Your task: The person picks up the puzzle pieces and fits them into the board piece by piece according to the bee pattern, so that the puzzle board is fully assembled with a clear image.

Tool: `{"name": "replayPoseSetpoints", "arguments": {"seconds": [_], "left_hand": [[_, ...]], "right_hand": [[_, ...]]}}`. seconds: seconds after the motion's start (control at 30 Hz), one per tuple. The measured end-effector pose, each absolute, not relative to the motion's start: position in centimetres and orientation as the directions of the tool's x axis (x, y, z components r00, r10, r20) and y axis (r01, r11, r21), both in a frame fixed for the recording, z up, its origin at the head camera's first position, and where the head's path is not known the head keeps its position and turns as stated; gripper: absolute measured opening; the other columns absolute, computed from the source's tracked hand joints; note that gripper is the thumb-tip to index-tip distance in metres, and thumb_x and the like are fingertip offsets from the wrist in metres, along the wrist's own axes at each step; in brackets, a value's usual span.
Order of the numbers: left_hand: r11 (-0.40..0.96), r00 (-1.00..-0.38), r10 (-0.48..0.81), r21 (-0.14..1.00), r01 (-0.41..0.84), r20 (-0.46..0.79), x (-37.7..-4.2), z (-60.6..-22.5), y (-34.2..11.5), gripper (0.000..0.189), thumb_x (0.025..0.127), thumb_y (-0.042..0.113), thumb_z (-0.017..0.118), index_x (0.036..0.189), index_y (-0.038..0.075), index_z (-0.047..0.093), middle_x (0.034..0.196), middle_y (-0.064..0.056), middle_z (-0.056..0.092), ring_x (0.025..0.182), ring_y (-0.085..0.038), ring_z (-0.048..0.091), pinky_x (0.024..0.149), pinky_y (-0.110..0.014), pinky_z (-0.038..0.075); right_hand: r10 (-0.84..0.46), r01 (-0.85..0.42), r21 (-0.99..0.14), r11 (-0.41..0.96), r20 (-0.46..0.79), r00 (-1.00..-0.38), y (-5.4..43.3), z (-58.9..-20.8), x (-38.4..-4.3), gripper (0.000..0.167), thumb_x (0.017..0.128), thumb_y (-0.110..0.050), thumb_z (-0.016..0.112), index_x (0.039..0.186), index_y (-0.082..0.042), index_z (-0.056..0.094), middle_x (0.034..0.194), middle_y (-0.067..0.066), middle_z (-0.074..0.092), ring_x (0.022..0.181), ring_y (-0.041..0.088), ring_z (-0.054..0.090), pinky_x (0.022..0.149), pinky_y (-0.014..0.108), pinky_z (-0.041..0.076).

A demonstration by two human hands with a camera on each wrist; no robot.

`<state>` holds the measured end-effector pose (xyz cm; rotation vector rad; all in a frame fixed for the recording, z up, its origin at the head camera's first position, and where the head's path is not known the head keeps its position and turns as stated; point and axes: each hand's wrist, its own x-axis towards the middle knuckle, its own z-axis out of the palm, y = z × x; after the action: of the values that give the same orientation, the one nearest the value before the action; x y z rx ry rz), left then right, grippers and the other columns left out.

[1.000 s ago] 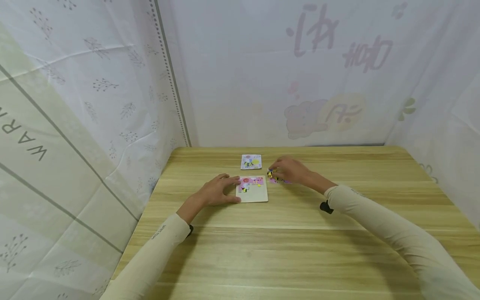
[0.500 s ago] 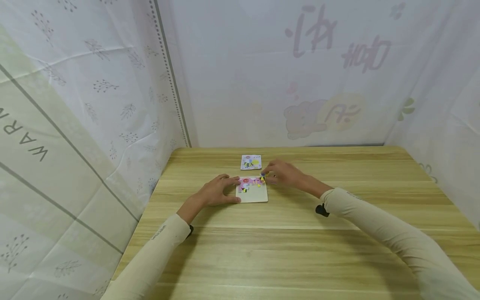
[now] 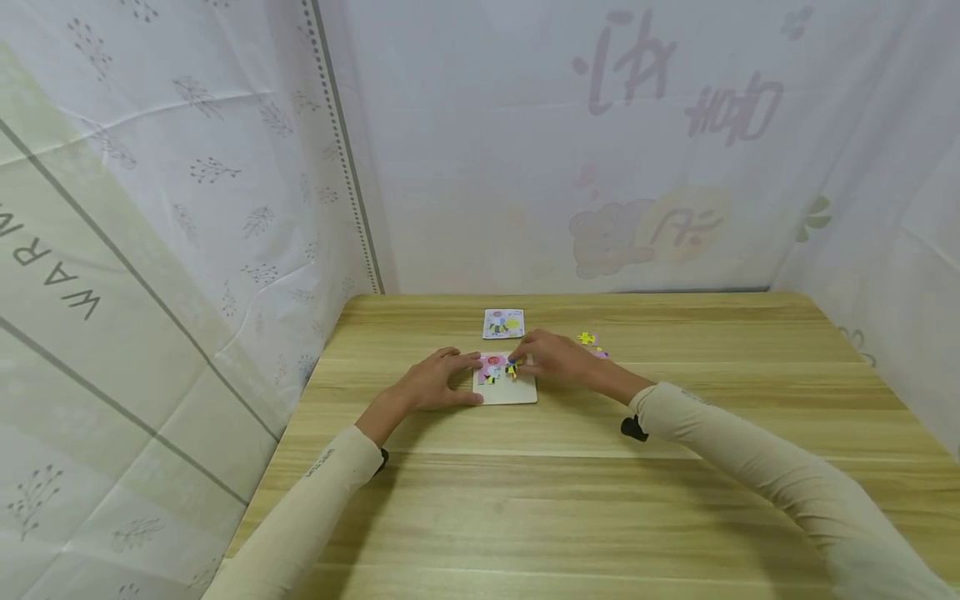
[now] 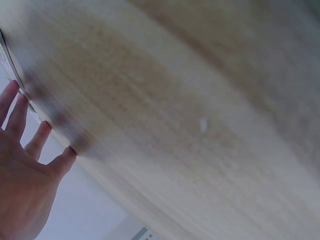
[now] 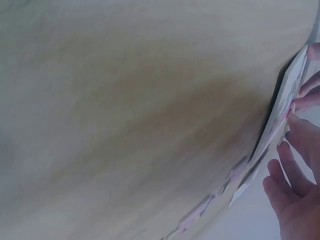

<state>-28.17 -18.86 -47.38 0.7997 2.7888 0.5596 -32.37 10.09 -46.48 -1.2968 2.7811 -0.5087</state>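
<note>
A pale square puzzle board (image 3: 510,394) lies on the wooden table, with pink jigsaw pieces (image 3: 492,362) in its upper left part. My left hand (image 3: 435,382) rests at the board's left edge, thumb and forefinger spread along it; in the left wrist view its fingers (image 4: 36,144) look fairly straight. Above the board's upper right part, my right hand (image 3: 558,358) pinches a black-and-yellow puzzle piece (image 3: 512,369) between thumb and fingers. In the right wrist view the board (image 5: 280,112) shows nearly edge-on beside the right hand (image 5: 300,200). Some pieces are hidden behind the right fingers.
Behind the board lies a square picture card (image 3: 503,323) with a bee on it. A yellow puzzle piece (image 3: 587,338) and a pinkish one (image 3: 601,353) lie to the right, partly behind the right hand. Printed cloth (image 3: 480,167) hangs around the table.
My right hand has brought the black-and-yellow puzzle piece leftward from the loose pieces to over the board, uncovering the yellow piece. My left hand has stayed at the board's edge.
</note>
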Motion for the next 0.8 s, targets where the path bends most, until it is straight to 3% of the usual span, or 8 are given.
{"name": "replayPoseSetpoints", "arguments": {"seconds": [0.27,0.8], "left_hand": [[0.783,-0.837,0.542,0.401,0.476,-0.066,-28.2,-47.5,-19.0,0.076,0.089,0.066,0.072,0.152,0.027,0.055,0.162,0.008,0.043,0.149,-0.03,0.037,0.109,-0.064,0.042],[0.787,-0.839,0.54,0.393,0.475,-0.069,-28.3,-47.6,-19.0,0.076,0.089,0.066,0.071,0.152,0.027,0.055,0.162,0.007,0.043,0.148,-0.03,0.038,0.11,-0.062,0.042]], "right_hand": [[-0.774,-0.767,-0.312,0.561,0.132,-0.62,9.0,-46.9,-31.7,0.021,0.098,-0.02,0.076,0.117,-0.011,0.08,0.117,0.007,0.069,0.108,0.022,0.064,0.092,0.039,0.056],[-0.811,-0.802,-0.289,0.523,0.121,-0.572,8.3,-47.1,-31.7,0.021,0.099,-0.019,0.074,0.117,-0.009,0.079,0.114,0.008,0.069,0.106,0.021,0.063,0.089,0.037,0.057]]}}
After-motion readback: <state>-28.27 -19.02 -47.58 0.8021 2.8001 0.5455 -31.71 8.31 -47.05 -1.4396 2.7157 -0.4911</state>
